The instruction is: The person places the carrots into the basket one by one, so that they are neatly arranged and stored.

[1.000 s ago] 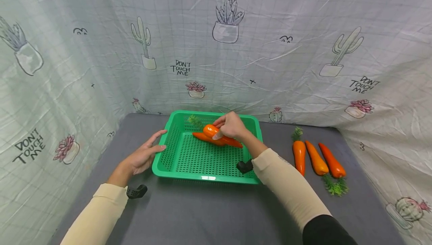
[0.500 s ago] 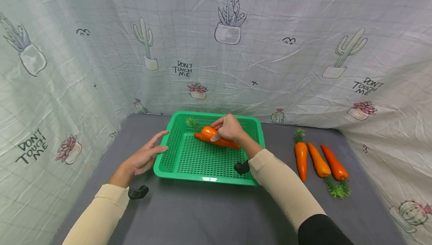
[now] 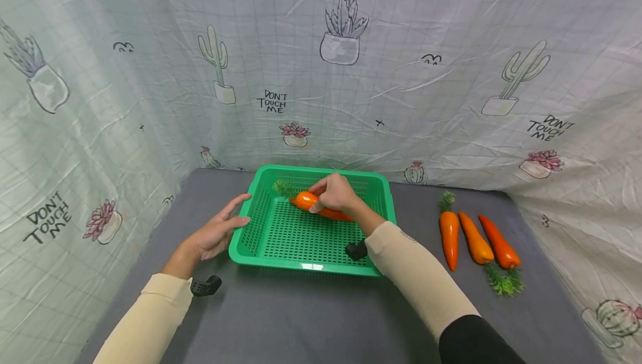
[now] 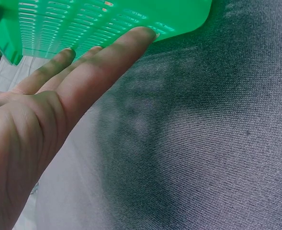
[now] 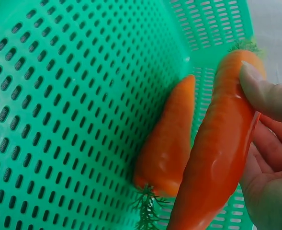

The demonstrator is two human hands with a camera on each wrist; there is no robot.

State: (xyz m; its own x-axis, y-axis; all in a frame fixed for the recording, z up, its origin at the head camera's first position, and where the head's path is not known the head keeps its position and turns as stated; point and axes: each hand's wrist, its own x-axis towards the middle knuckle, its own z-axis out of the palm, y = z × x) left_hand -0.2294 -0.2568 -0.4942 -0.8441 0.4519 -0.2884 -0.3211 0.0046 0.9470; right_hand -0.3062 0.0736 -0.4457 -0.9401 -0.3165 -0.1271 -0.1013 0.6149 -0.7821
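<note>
My right hand [image 3: 338, 192] is over the green basket [image 3: 311, 266] and grips an orange carrot [image 5: 217, 143] near its leafy end, thumb on one side and fingers on the other. Beneath that carrot, a second carrot [image 5: 167, 143] lies on the perforated floor, its green top pointing the opposite way. Fairly straight fingers of my left hand [image 3: 215, 236] touch the basket's left side from outside. The left wrist view shows those fingertips [image 4: 143, 33] against the slotted wall.
Right of the basket, three carrots lie on the grey tabletop [image 3: 321, 319]: an orange one [image 3: 450, 238], a yellower one [image 3: 475, 238] and a redder one [image 3: 500, 241]. Behind stands a cactus-print curtain [image 3: 301, 85]. A black wrist-worn device [image 3: 205, 286] sits at my left wrist.
My right hand has lowered the gripped carrot and shifted it slightly left, over the carrot on the basket floor. The left hand stays at the basket's side.
</note>
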